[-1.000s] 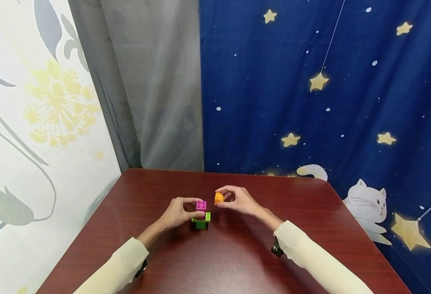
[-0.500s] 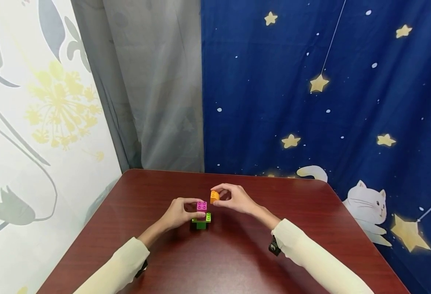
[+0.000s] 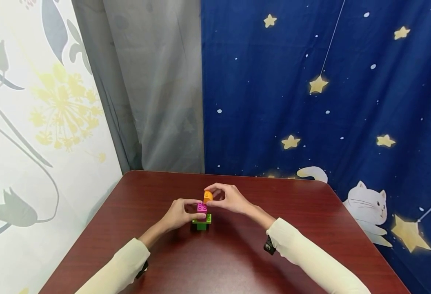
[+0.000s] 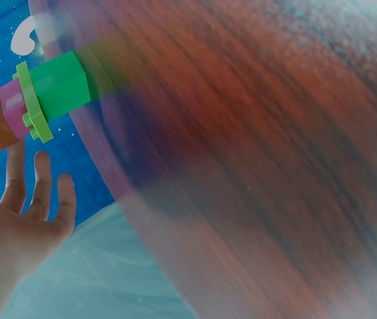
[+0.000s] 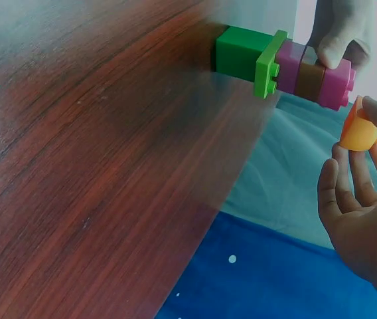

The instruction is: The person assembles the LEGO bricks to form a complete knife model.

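Note:
A tower of toy building bricks stands on the table. From the bottom up it has a green brick, a light green plate, a pink brick, a brown brick and a studded pink brick. My left hand grips the tower's upper part from the left, thumb in front. With thumb and fingers, my right hand pinches an orange brick with a rounded side. The orange brick is at the top pink brick's studs; whether they touch I cannot tell.
The dark red wooden table spreads around the tower. Behind it hang a grey curtain and a blue curtain with stars. A white patterned curtain is on the left.
My right hand has carried the orange brick leftward, from beside the tower to over its top. My left hand has kept its grip on the tower.

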Demonstrator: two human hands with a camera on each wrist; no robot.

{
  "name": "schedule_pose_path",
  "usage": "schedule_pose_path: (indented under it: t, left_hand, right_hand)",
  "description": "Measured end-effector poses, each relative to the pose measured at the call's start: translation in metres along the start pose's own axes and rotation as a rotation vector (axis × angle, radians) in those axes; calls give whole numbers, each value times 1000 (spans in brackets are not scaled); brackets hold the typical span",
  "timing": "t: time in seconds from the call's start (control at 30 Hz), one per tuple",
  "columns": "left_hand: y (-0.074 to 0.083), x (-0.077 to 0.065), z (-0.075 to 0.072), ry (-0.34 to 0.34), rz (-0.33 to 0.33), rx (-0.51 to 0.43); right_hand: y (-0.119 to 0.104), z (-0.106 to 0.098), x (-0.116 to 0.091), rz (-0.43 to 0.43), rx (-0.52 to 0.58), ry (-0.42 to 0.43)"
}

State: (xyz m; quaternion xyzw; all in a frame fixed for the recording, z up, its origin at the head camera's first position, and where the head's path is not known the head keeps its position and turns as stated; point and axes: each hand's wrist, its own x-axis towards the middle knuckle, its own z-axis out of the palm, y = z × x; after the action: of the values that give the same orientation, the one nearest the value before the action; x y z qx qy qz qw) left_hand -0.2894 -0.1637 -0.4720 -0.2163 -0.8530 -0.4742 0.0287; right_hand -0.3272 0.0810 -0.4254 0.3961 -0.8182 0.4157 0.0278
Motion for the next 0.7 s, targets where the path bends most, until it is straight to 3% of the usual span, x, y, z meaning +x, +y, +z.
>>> schedule_pose_path:
  t: [0.7]
  left_hand:
    - [-1, -1, 1, 3, 32, -1]
  right_hand:
    - [-9, 18, -1, -5, 12, -27]
